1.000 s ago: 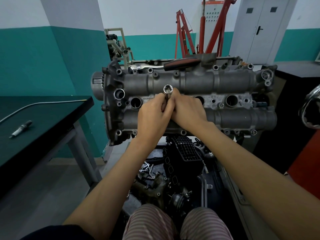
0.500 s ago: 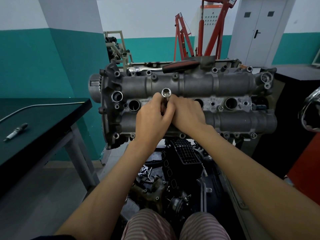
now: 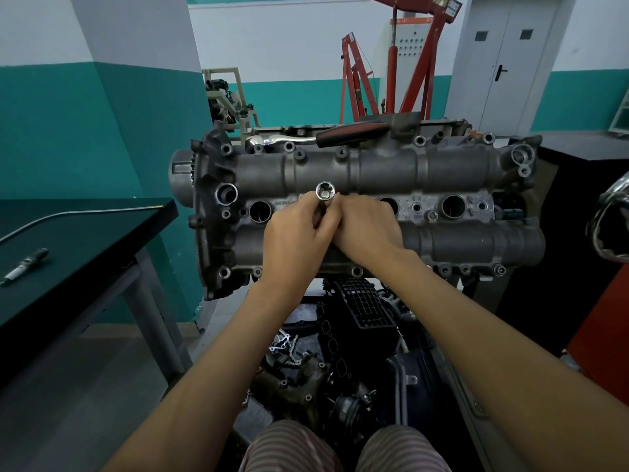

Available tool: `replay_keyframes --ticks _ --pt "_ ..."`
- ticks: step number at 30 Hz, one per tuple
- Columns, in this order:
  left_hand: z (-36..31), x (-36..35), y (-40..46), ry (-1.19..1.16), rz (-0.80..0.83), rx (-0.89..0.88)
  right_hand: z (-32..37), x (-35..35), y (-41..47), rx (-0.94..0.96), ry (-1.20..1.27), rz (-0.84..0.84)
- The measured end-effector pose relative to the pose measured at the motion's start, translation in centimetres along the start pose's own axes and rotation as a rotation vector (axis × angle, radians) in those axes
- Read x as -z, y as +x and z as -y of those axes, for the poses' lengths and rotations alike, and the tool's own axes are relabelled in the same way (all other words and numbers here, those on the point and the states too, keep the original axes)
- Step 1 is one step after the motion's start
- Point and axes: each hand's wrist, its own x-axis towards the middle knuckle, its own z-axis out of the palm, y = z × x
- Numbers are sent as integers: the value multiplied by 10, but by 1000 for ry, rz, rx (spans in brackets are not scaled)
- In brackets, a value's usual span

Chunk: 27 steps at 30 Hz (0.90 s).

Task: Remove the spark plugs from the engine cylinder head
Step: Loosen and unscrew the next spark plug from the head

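the engine cylinder head stands in the middle of the view, its long side running from 9 o'clock to 3 o'clock. both hands meet at its centre, over the second plug hole from the left end. the left hand has its fingers curled around the shaft of a silver socket tool, and the right hand lies against it from the 3 o'clock side, its fingers also bent toward the shaft; how firmly the right hand holds it i cannot tell, because the left hand covers the fingertips. the open hexagon end of the socket tool points up toward the camera, and its lower part is hidden by the hands.

three other plug holes are open: one at 9 o'clock of the hands, and two at 3 o'clock, the nearer one partly behind the right hand and the farther one near the right end.

a ratchet wrench with a red and black handle rests on the far edge of the head, at 12 o'clock of the hands. on the dark table at 9 o'clock lies one spark plug, well apart from the engine.
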Motion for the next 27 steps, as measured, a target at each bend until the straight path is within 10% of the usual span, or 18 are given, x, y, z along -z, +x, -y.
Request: replay_keyframes --ticks 27 --pt "2 0 4 30 19 -12 -1 -3 1 -6 -8 -16"
